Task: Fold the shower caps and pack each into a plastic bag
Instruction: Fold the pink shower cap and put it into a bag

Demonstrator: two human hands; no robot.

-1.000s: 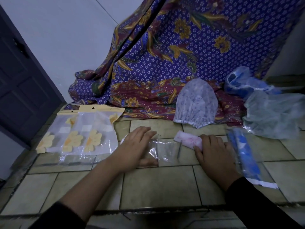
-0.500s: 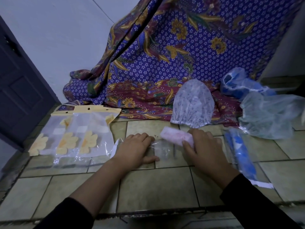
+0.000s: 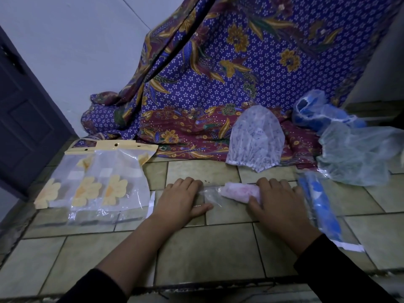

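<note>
At frame centre my left hand [image 3: 181, 202] pins the plastic bag [image 3: 209, 194] flat while my right hand [image 3: 277, 204] grips the folded pink cap [image 3: 239, 192]; next, I reckon, slide it inside.

**Thin plastics on matt tile**

Under the left hand's fingers [image 3: 185, 186] lies a clear plastic bag [image 3: 209, 194], glossy and creased. Against the right hand's fingers [image 3: 273, 189] sits a folded pink cap [image 3: 239, 191] of thin, crinkled, faintly translucent film. Just right of those fingers, a blue cap [image 3: 321, 206] shines inside smooth clear wrap. The tiles [image 3: 207, 254] look matt, slightly mottled. Beyond the fingertips, printed batik cloth [image 3: 218, 84] hangs soft and matt.
</note>
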